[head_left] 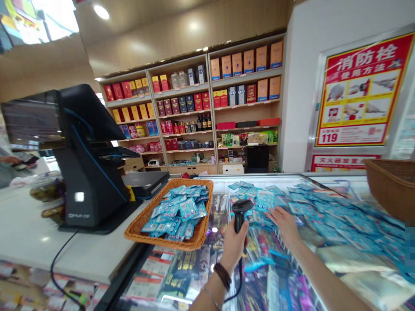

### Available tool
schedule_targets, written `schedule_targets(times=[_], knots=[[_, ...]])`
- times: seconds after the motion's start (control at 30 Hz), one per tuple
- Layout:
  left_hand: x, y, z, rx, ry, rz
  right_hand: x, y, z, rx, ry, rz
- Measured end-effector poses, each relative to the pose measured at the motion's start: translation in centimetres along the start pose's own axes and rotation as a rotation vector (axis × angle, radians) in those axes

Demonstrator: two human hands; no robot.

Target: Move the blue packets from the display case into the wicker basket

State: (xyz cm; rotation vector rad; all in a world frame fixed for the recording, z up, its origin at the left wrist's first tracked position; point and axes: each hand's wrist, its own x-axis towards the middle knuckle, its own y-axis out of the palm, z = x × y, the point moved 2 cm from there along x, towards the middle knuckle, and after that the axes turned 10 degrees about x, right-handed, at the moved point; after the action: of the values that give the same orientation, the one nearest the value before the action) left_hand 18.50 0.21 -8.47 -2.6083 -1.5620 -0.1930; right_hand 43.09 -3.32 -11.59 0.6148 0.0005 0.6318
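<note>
The blue packet (pixel 265 199) is over the glass-topped table, just beside the head of the handheld scanner (pixel 242 206), with its printed face toward the viewer. The right hand (pixel 285 222) has its fingers extended at the lower edge of this packet; whether they pinch it or only touch it, I cannot tell. The left hand (pixel 237 237) is closed around the scanner's handle, and a black cable (pixel 240 276) hangs below it.

In my judgement, the step in hand is the scanning of one packet. The next move seems to call for a steady packet, with its code turned to the scanner's window; I cannot see from here where this code is, nor whether the scanner reads anything.

Further out, many loose packets (pixel 337 216) lie spread on the right side of the table, and a wicker basket (pixel 191 247) on the left holds a heap of similar ones. Perhaps the basket collects the counted packets, but this is only my guess. Beyond the basket, a checkout machine (pixel 87 185) stands on the white counter (pixel 19 216)
</note>
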Motion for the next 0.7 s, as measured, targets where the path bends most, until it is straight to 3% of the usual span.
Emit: schedule_targets(times=[0.13, 0.37, 0.7], knots=[[-0.3, 0.2, -0.1, 0.017, -0.007, 0.066, -0.4, 1.7, -1.2, 0.023, 0.031, -0.058], [-1.5, 1.2, -1.3, 0.021, -0.018, 0.169, -0.9, 1.2, -1.1, -0.003, 0.047, -0.021], [-1.2, 0.2, -1.7, 0.027, 0.009, 0.071, -1.8, 2.1, -0.3, -0.058, 0.026, 0.019]])
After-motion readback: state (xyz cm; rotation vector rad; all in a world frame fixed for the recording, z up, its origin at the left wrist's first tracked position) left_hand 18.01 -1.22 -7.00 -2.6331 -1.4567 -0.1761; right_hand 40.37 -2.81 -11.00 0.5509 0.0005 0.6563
